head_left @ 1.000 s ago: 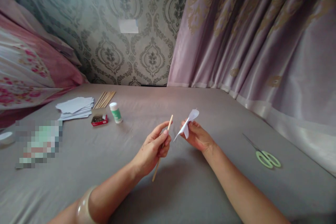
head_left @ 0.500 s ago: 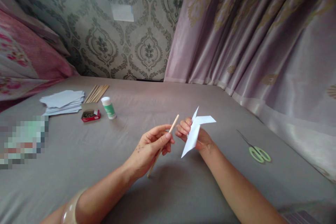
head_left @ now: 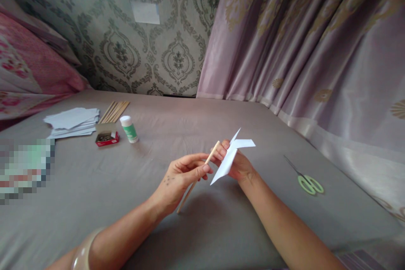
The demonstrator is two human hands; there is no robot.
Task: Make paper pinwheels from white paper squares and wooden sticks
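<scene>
Between the thumb and fingers of my left hand [head_left: 185,177] is a thin wooden stick [head_left: 189,194], slanting with its upper end toward the right. My right hand [head_left: 237,164] is closed on a white folded paper pinwheel [head_left: 226,164], whose pointed blades stick out up, right and down. The stick's upper end is close to the right fingertips and the paper; whether they touch I cannot tell. The paper partly hides the right fingers.
On the grey cloth surface [head_left: 152,122], a stack of white paper [head_left: 71,122], several wooden sticks [head_left: 114,112], a red box of small metal pieces [head_left: 107,138] and a glue stick [head_left: 129,129] lie at the left. Green-handled scissors [head_left: 310,184] lie at the right. Curtains [head_left: 284,50] hang behind.
My right hand has brought the paper pinwheel left and a little closer to the stick. The stick's upper end has shifted slightly right. The view has turned slightly.
</scene>
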